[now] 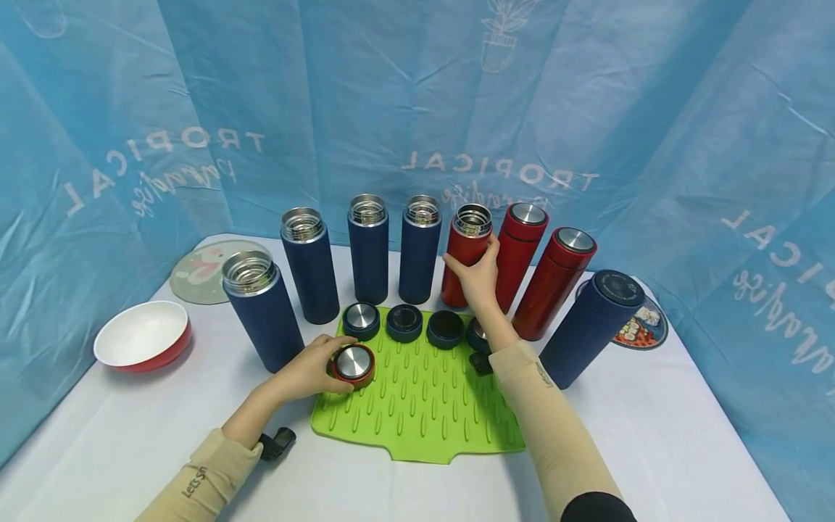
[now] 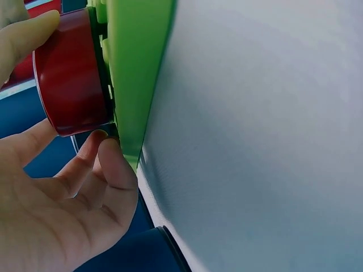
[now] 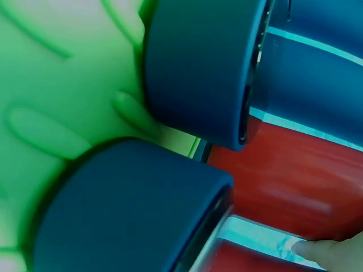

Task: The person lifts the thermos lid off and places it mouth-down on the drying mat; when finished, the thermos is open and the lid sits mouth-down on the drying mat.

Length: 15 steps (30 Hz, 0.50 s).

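My left hand (image 1: 312,371) pinches a red bottle lid (image 1: 353,365) with a silver top, thumb and fingers at its sides. In the left wrist view that lid (image 2: 72,73) stands against the green mat's bumps. The right hand (image 1: 478,275) grips a red thermos bottle (image 1: 462,257), uncapped and upright at the back; its steel mouth is exposed. In the right wrist view only a fingertip (image 3: 317,252) shows near the red bottle (image 3: 295,175). Several navy lids, among them one with a silver top (image 1: 361,320), line the mat's far edge; my right arm partly hides one.
The green ribbed mat (image 1: 417,406) lies centrally. Several uncapped navy bottles (image 1: 368,254) stand behind and left. Two capped red bottles (image 1: 554,283) and a capped navy bottle (image 1: 590,326) stand right. A bowl (image 1: 142,335) and round placemat (image 1: 205,272) are left; a patterned plate (image 1: 642,326) is right.
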{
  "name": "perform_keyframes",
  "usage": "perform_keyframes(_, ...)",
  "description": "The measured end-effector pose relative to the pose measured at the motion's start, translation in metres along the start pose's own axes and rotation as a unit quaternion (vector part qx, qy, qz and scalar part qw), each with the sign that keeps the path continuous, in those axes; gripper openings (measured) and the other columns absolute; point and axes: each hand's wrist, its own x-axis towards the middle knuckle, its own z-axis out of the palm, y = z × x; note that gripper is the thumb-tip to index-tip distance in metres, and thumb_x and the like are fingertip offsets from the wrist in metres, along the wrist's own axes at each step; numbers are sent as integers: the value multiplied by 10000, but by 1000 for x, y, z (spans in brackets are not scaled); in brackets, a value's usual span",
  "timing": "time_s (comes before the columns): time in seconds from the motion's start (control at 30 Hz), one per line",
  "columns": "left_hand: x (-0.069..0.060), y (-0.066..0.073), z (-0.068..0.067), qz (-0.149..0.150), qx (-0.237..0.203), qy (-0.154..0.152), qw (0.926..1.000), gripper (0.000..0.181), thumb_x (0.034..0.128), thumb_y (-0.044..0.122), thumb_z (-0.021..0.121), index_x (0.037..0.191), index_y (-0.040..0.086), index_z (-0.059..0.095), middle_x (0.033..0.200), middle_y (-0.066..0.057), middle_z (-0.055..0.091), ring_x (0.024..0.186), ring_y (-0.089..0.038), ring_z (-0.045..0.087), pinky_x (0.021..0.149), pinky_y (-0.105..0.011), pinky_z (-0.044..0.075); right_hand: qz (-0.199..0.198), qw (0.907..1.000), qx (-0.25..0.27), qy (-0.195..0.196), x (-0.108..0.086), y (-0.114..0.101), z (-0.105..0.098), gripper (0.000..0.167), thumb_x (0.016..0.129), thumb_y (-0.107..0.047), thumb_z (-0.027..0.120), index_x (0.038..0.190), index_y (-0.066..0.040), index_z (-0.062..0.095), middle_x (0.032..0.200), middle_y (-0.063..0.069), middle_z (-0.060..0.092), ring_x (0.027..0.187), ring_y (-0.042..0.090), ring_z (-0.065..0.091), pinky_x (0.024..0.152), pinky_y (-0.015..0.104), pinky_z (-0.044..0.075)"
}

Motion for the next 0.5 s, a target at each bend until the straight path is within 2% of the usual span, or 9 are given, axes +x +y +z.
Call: perform_keyframes(0.5, 1, -3, 1, 26, -86, -64, 9999, 739, 698, 217, 800, 1323, 21, 458, 1150, -203, 489, 1006, -289, 511, 822, -431, 458, 154, 9999, 22, -65, 10, 9, 9, 800, 807, -206, 715, 1409, -132, 194, 1331, 98, 420, 1195, 245, 446, 956, 448, 400)
